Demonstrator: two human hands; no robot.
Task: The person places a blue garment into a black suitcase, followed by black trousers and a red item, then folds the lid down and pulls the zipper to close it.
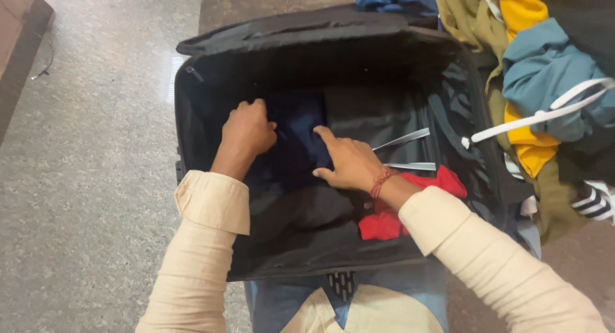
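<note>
Cream sleeves are reaching down from me into the open black suitcase (192, 115), where my left hand (248, 131) is clenching and my right hand (349, 163) is pressing flat on a folded navy garment (296, 138) near the far wall (red cloth (387, 221) is lying by the right wall).

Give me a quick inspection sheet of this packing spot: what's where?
Surface: speckled stone floor.
Job's things: open black suitcase; folded navy garment inside; red garment by its right wall.
Clutter: clothes pile right of the case, yellow, teal, olive.
Hands: left hand and right hand both press on the navy garment.
Cables: thin cord on the floor, far left.
Surroundings: grey straps inside the case.
</note>
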